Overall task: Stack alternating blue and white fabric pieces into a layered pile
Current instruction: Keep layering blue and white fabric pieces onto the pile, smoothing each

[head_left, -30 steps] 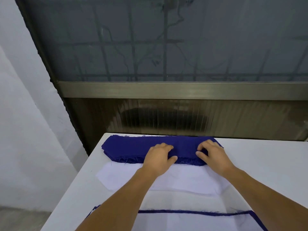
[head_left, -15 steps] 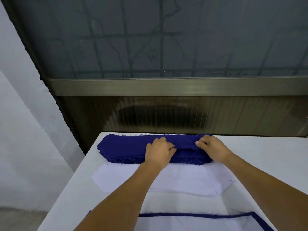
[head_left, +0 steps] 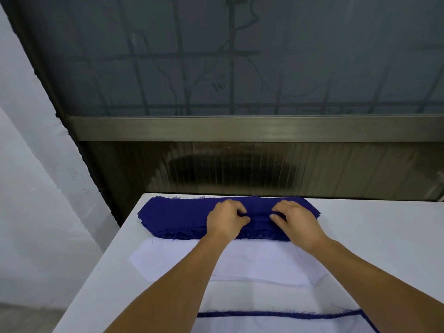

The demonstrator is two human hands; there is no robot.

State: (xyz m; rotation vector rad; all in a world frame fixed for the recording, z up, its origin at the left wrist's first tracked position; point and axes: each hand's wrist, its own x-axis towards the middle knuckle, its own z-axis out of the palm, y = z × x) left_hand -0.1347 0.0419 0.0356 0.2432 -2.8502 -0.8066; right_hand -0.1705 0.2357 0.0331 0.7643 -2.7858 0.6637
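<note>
Nearest the camera, one layered pile (head_left: 276, 324) is lying at the table's near edge, white piece on top, one blue edge showing under it along the far and right sides. Two bare forearms are crossing over it. Just beyond, one stack of white pieces (head_left: 252, 263) is lying flat on the white table (head_left: 384, 236); count inside it unreadable, at least two edges showing on the right. Farther on, one stack of blue pieces (head_left: 177, 217) is sitting near the table's far edge, frayed threads along its near side; layers too many and thin to count. Two hands are on it: left hand (head_left: 225, 219) curling fingers and thumb, pinching the top blue layer near the middle; right hand (head_left: 295, 222) just beside it, pinching the same raised fold. Behind the table, one ribbed panel (head_left: 336, 171) is standing, one metal rail (head_left: 240, 128) above it, then one dark window (head_left: 240, 56). White wall (head_left: 24, 164) on the left.
</note>
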